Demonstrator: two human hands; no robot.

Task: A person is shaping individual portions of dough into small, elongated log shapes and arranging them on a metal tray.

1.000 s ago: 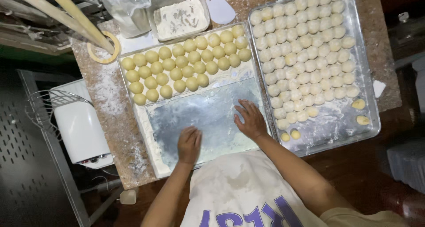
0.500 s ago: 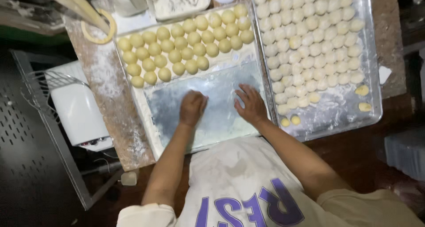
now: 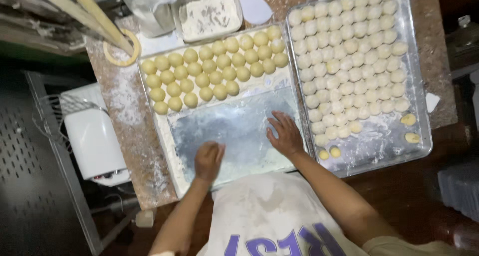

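On the near part of a floured metal tray [image 3: 234, 131], seen from the head camera, both of the person's hands work the bare patch. Left hand [image 3: 208, 160] rests palm down with the fingers curled together; whether it covers a piece of dough cannot be told. Right hand [image 3: 285, 133] lies flat just to the right of it, fingers spread and released, holding nothing, close to the tray's right rim. Across the far half of that tray sit rows of yellow dough balls [image 3: 214, 71], well apart from both hands. Touching it on the right stands a second metal tray [image 3: 421, 141], nearly filled with paler dough balls [image 3: 349, 61], with a few yellow pieces [image 3: 408, 119] along its near edge. Beyond the trays, at the far edge of the floury table [image 3: 124, 111], stand a clear tub of flour [image 3: 209, 14], a white scraper [image 3: 254, 6] and a dough ring [image 3: 122, 49]. A white appliance [image 3: 92, 138] sits to the left, off the table.
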